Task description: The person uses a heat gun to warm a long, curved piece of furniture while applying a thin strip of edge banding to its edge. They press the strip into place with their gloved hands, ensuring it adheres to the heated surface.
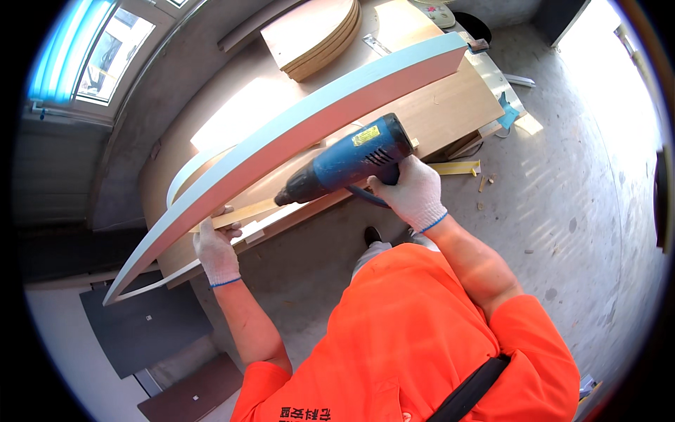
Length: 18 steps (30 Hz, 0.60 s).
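Note:
My right hand (415, 193), in a white knit glove with blue cuff trim, is closed round the handle of a blue heat gun (362, 156). The gun's dark nozzle points left and down, close to the right end of a thin yellowish strip (247, 212). That strip passes between the fingers of my gloved left hand (216, 254), which pinches it near its left end. Beside both hands a long curved board (302, 130), with a pale blue edge and a pinkish face, arches over the workbench; part of my left fingers lies against its lower side.
Curved wooden panels are stacked (316, 35) at the back of the wooden workbench (464, 102). Dark flat panels (144, 327) lie at the lower left. Small offcuts (482, 184) and a yellow strip (455, 168) are right of the bench. A window (116, 49) is at upper left.

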Tool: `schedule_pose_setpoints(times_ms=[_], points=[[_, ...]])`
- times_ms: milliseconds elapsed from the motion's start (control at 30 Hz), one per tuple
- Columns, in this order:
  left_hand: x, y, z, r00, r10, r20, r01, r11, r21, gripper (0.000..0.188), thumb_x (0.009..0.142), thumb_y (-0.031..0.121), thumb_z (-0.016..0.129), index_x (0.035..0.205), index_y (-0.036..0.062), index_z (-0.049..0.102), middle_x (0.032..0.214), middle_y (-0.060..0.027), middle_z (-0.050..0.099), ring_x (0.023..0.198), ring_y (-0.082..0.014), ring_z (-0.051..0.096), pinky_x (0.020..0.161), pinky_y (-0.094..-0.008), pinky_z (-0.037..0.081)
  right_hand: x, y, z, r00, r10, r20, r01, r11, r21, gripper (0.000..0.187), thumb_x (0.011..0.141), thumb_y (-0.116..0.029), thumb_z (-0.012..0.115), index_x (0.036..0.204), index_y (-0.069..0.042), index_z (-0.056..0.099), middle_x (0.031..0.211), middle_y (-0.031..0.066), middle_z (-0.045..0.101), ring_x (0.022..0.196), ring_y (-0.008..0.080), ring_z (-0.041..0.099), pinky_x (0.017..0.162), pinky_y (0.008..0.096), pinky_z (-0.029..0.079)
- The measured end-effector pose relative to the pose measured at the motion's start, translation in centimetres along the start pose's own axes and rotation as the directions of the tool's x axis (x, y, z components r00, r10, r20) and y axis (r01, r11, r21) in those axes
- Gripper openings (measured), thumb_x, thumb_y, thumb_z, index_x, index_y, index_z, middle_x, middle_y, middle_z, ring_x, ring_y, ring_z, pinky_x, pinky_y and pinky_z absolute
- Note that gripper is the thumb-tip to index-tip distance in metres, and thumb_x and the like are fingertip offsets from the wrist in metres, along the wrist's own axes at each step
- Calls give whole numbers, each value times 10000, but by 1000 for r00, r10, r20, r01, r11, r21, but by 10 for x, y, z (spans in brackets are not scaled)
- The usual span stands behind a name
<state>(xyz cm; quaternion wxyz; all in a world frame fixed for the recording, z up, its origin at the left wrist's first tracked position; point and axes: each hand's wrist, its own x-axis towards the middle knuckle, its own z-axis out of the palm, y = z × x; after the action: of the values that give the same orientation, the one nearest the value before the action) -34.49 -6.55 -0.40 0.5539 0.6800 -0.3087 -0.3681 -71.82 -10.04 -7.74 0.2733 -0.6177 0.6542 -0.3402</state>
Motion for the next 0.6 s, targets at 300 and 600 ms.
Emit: schedule_pose_setpoints(times_ms=[300,600], points=[[9,5,-11,999,-13,-43,15,999,36,497,1113,433,536,1188,-23,719,1038,-150,746,729,-198,660,622,-306,523,-6,63,35,991,131,26,-125,979,-160,469,800,-375,844,1129,-75,696,966,189,765,926,410,756,822,509,609],[5,8,-13,999,5,-48,-6,1000,-9,482,1103,395,564,1150,-62,708,987,-162,734,701,-199,647,595,-303,528,-9,66,43,985,168,41,-160,977,-143,488,799,-373,841,1154,-75,688,995,197,773,952,423,756,851,522,608]])
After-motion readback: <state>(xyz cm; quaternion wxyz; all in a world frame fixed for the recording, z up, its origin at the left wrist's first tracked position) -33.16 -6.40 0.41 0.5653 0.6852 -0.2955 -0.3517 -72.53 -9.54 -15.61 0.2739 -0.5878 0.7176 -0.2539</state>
